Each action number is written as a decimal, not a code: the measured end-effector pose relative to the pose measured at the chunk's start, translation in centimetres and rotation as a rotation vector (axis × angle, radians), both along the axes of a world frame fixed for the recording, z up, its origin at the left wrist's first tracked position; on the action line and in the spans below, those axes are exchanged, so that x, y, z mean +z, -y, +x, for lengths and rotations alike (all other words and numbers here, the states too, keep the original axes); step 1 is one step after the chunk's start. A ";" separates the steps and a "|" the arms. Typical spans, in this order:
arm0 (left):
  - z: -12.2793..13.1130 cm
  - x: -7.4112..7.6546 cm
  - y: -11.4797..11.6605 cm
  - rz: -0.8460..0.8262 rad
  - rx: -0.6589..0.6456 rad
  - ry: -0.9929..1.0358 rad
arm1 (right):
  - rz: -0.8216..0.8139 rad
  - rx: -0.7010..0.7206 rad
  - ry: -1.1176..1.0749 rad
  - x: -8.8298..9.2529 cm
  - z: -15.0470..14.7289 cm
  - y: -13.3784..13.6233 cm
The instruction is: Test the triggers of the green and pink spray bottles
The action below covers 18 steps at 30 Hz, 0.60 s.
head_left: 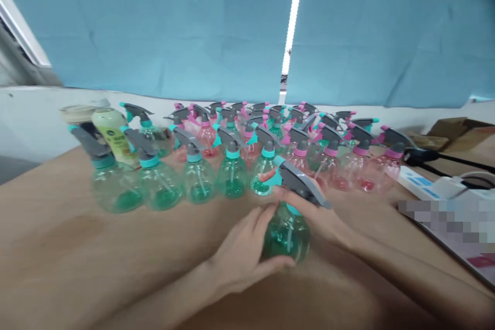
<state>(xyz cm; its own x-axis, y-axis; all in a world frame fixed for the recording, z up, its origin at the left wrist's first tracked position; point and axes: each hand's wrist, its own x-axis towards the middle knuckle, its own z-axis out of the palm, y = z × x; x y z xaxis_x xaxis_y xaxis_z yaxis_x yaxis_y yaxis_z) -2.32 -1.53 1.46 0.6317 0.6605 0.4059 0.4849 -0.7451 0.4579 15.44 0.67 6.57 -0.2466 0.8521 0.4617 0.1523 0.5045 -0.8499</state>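
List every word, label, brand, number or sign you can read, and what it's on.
Readable text: none.
Pale green bottle: dark marks on its label, too blurred to read.
Flat item at the right edge: largely pixelated, nothing legible.
White-and-blue power strip: no lettering I can make out.
Green trigger spray bottle in the hands: no lettering I can make out.

smooth, glossy plastic spray bottle
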 end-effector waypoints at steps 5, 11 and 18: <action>-3.4 -0.5 -2.0 0.007 0.071 -0.168 | 0.008 -0.044 0.152 0.3 1.7 0.1; -2.9 -1.3 -1.7 -0.060 0.020 -0.335 | 0.086 -0.060 0.239 0.9 1.9 0.0; -3.1 -1.2 -1.8 -0.059 0.012 -0.364 | 0.080 0.028 0.235 1.2 2.0 -0.5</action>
<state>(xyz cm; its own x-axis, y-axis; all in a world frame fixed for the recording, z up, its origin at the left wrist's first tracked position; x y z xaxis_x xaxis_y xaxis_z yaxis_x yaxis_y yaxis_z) -5.40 0.24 0.28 0.7197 0.6845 0.1163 0.6328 -0.7156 0.2958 17.40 1.16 7.80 -0.3786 0.8061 0.4549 0.3258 0.5761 -0.7496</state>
